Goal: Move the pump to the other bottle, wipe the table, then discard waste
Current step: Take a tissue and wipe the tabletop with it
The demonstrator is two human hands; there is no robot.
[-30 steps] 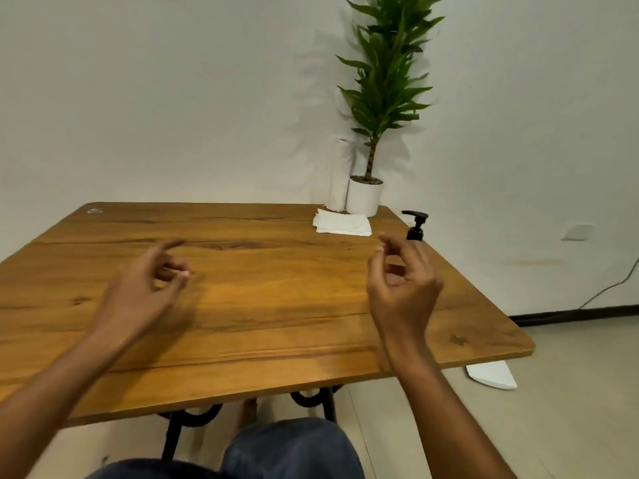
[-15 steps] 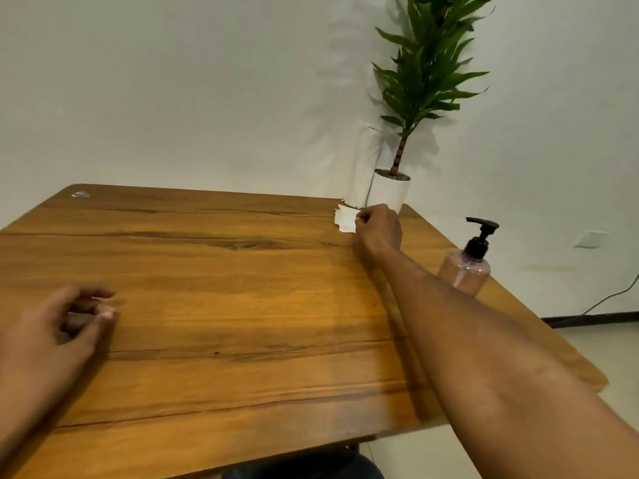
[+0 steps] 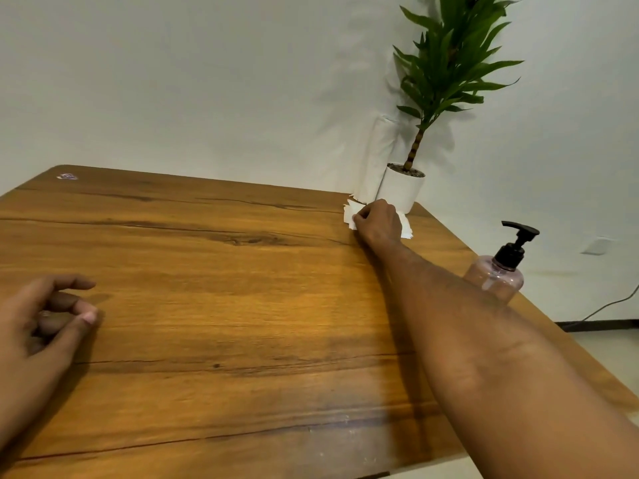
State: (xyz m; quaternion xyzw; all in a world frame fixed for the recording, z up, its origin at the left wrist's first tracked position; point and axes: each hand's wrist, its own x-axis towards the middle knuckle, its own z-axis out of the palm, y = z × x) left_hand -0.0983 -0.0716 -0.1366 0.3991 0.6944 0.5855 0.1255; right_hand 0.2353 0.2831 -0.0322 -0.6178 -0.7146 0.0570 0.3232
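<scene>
A clear pinkish bottle (image 3: pixel 498 276) with a black pump (image 3: pixel 517 242) stands near the right edge of the wooden table (image 3: pixel 214 305), partly behind my right forearm. My right hand (image 3: pixel 378 221) is stretched to the far right corner and its fingers are closed on a stack of white paper tissues (image 3: pixel 349 216), which lie on the table and are mostly hidden under the hand. My left hand (image 3: pixel 41 319) hovers low over the near left of the table, fingers loosely curled and holding nothing.
A potted green plant in a white pot (image 3: pixel 401 188) and a white paper roll (image 3: pixel 375 157) stand at the far right corner by the wall. A small sticker (image 3: pixel 67 176) lies at the far left corner. A cable (image 3: pixel 608 305) runs along the floor at right.
My right hand reached from the middle of the table to the far corner and closed on the tissues. My left hand dropped to the near left. The view has shifted closer and left.
</scene>
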